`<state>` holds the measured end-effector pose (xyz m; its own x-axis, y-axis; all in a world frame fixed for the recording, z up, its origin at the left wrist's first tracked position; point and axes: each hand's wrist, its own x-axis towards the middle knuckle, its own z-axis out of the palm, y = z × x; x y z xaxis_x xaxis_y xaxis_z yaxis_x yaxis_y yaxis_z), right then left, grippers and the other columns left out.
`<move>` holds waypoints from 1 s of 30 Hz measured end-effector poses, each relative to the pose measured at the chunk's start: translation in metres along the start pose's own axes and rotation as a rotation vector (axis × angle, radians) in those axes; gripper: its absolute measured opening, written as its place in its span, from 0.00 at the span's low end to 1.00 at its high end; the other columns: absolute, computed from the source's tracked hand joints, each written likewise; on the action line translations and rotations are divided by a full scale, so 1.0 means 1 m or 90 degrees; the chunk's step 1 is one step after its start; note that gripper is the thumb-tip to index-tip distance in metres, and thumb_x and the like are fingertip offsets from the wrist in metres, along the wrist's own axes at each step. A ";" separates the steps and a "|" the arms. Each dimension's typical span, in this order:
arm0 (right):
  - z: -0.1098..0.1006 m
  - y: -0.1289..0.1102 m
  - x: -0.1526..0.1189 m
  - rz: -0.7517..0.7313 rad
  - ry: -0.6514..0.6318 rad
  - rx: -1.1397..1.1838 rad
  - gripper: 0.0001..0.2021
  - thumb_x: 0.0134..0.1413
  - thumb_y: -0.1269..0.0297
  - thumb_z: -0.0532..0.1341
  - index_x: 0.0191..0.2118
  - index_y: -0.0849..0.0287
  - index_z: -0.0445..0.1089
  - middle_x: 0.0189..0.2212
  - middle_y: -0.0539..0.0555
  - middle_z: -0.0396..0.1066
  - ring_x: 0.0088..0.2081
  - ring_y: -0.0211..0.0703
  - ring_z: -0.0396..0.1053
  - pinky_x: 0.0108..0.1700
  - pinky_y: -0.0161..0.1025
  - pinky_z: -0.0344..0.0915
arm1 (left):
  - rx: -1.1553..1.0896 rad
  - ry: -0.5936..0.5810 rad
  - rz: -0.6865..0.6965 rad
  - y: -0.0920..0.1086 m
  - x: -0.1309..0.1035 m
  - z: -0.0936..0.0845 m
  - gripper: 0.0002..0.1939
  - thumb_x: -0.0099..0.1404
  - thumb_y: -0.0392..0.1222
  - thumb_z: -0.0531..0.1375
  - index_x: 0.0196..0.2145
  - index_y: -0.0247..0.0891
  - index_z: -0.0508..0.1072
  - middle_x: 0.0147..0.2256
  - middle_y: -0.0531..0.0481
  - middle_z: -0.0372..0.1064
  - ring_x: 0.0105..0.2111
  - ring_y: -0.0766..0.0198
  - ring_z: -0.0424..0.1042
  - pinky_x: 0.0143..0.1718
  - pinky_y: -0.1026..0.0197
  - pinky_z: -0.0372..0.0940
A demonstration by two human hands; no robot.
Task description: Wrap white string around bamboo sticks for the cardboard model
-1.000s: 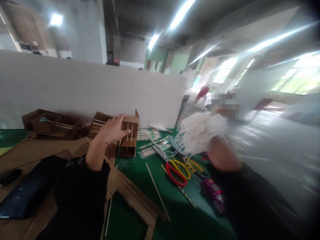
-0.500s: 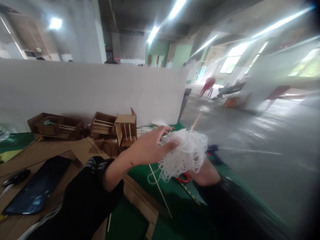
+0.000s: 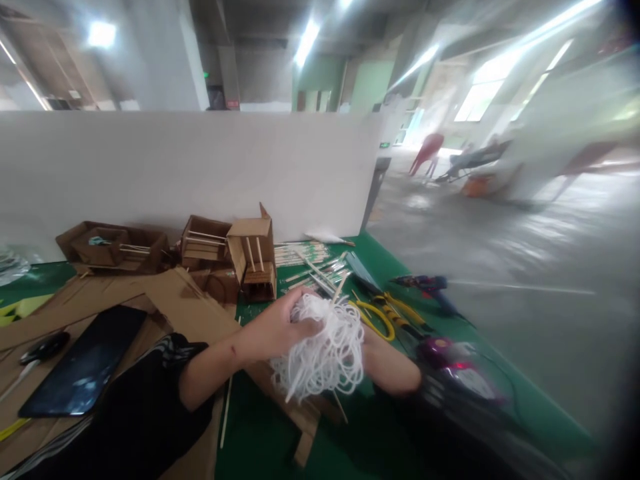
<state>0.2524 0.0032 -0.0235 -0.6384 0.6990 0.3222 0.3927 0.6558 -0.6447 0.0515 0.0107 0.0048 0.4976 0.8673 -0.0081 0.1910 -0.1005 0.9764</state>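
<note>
A tangled bundle of white cord (image 3: pixel 325 347) hangs between my two hands above the green table, with a thin wooden stick (image 3: pixel 340 288) poking up behind it. My left hand (image 3: pixel 285 327) grips the bundle from its left side, thumb across the front. Behind the right side of the cord is my right hand (image 3: pixel 369 347); its fingers are mostly hidden by the loops, so their grip cannot be made out.
Cardboard boxes (image 3: pixel 253 257) with sticks line the white partition (image 3: pixel 200 167). A dark tablet (image 3: pixel 85 363) lies on cardboard at left. Yellow-handled pliers (image 3: pixel 400 313), a glue gun (image 3: pixel 425 283) and a purple device (image 3: pixel 450 360) are at right.
Both hands and the white cord have moved left and down, toward me. The view has shifted, and the pliers, glue gun and purple device now show more fully.
</note>
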 end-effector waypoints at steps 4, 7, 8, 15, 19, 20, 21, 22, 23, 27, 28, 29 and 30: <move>-0.042 0.012 -0.016 0.143 -0.129 0.166 0.26 0.56 0.65 0.60 0.60 0.55 0.59 0.50 0.59 0.71 0.47 0.48 0.72 0.48 0.44 0.72 | -0.030 -0.031 -0.062 -0.012 -0.008 -0.009 0.18 0.61 0.46 0.61 0.47 0.40 0.64 0.37 0.49 0.69 0.34 0.61 0.70 0.33 0.62 0.64; -0.057 0.020 -0.020 0.174 -0.001 0.093 0.24 0.60 0.66 0.55 0.62 0.50 0.55 0.56 0.58 0.65 0.53 0.49 0.67 0.50 0.46 0.70 | -0.021 -0.058 -0.096 -0.020 -0.014 -0.014 0.21 0.61 0.50 0.61 0.48 0.41 0.63 0.37 0.48 0.70 0.34 0.61 0.70 0.32 0.61 0.64; -0.055 0.021 -0.018 0.161 0.052 0.038 0.24 0.61 0.67 0.54 0.62 0.49 0.56 0.57 0.57 0.64 0.55 0.49 0.66 0.51 0.47 0.69 | -0.020 -0.071 -0.104 -0.022 -0.015 -0.015 0.21 0.60 0.51 0.61 0.48 0.41 0.63 0.37 0.48 0.70 0.34 0.61 0.70 0.33 0.61 0.64; -0.005 0.024 0.005 -0.064 -0.080 -0.158 0.13 0.62 0.71 0.52 0.46 0.57 0.71 0.43 0.57 0.74 0.45 0.46 0.71 0.49 0.46 0.67 | -0.030 -0.107 -0.091 -0.033 -0.017 -0.014 0.18 0.60 0.49 0.61 0.45 0.40 0.66 0.37 0.50 0.68 0.35 0.62 0.68 0.35 0.63 0.63; -0.007 0.037 0.000 -0.058 -0.069 -0.143 0.13 0.63 0.70 0.51 0.42 0.57 0.72 0.38 0.55 0.75 0.40 0.43 0.71 0.43 0.41 0.69 | -0.051 -0.062 -0.127 -0.045 -0.015 -0.025 0.18 0.63 0.50 0.57 0.49 0.43 0.64 0.35 0.51 0.66 0.31 0.64 0.67 0.31 0.64 0.62; -0.010 0.040 -0.002 -0.057 -0.066 -0.133 0.13 0.63 0.70 0.50 0.42 0.57 0.72 0.38 0.55 0.75 0.40 0.43 0.71 0.43 0.40 0.69 | -0.053 -0.049 -0.138 -0.049 -0.014 -0.028 0.19 0.64 0.50 0.56 0.51 0.44 0.63 0.34 0.51 0.66 0.29 0.65 0.66 0.30 0.64 0.61; -0.013 0.042 -0.004 -0.056 -0.061 -0.125 0.13 0.63 0.70 0.50 0.42 0.56 0.72 0.37 0.55 0.75 0.40 0.43 0.72 0.42 0.40 0.69 | -0.051 -0.038 -0.144 -0.051 -0.014 -0.031 0.19 0.64 0.50 0.56 0.51 0.45 0.62 0.33 0.52 0.65 0.27 0.66 0.65 0.28 0.65 0.60; -0.015 0.044 -0.005 -0.054 -0.058 -0.120 0.13 0.63 0.70 0.50 0.42 0.56 0.72 0.37 0.55 0.75 0.39 0.43 0.72 0.42 0.40 0.69 | -0.048 -0.032 -0.147 -0.053 -0.013 -0.034 0.18 0.64 0.49 0.56 0.51 0.45 0.63 0.33 0.52 0.65 0.26 0.67 0.64 0.28 0.65 0.59; -0.016 0.045 -0.005 -0.051 -0.056 -0.116 0.13 0.63 0.69 0.50 0.42 0.56 0.72 0.36 0.56 0.76 0.39 0.43 0.72 0.42 0.41 0.69 | -0.044 -0.026 -0.146 -0.054 -0.013 -0.037 0.17 0.64 0.49 0.56 0.49 0.44 0.64 0.33 0.53 0.65 0.26 0.67 0.64 0.27 0.65 0.59; -0.016 0.047 -0.005 -0.034 -0.056 -0.092 0.13 0.62 0.69 0.50 0.41 0.55 0.73 0.35 0.56 0.75 0.37 0.43 0.72 0.40 0.41 0.70 | -0.013 -0.010 -0.168 -0.049 -0.015 -0.052 0.11 0.62 0.48 0.56 0.38 0.40 0.67 0.29 0.54 0.63 0.26 0.67 0.63 0.26 0.66 0.57; -0.015 0.047 -0.006 -0.029 -0.057 -0.086 0.13 0.62 0.69 0.50 0.41 0.55 0.73 0.35 0.56 0.75 0.37 0.43 0.72 0.39 0.41 0.70 | 0.011 -0.012 -0.183 -0.047 -0.016 -0.057 0.10 0.62 0.47 0.55 0.38 0.40 0.67 0.28 0.54 0.62 0.25 0.66 0.63 0.26 0.66 0.57; -0.016 0.048 -0.006 -0.024 -0.058 -0.081 0.13 0.62 0.69 0.50 0.41 0.55 0.73 0.35 0.56 0.75 0.37 0.44 0.72 0.39 0.41 0.70 | 0.046 -0.013 -0.195 -0.044 -0.017 -0.062 0.09 0.62 0.46 0.53 0.38 0.41 0.67 0.27 0.54 0.63 0.26 0.65 0.63 0.27 0.65 0.58; -0.016 0.048 -0.007 -0.021 -0.058 -0.076 0.13 0.62 0.70 0.50 0.41 0.55 0.72 0.35 0.56 0.75 0.37 0.44 0.72 0.39 0.41 0.70 | 0.094 -0.017 -0.207 -0.041 -0.019 -0.068 0.09 0.62 0.46 0.52 0.38 0.42 0.68 0.28 0.54 0.64 0.27 0.63 0.65 0.28 0.64 0.59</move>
<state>0.2866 0.0348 -0.0455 -0.7076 0.6514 0.2738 0.4433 0.7110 -0.5458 -0.0232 0.0319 -0.0208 0.4127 0.8526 -0.3205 0.4626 0.1069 0.8801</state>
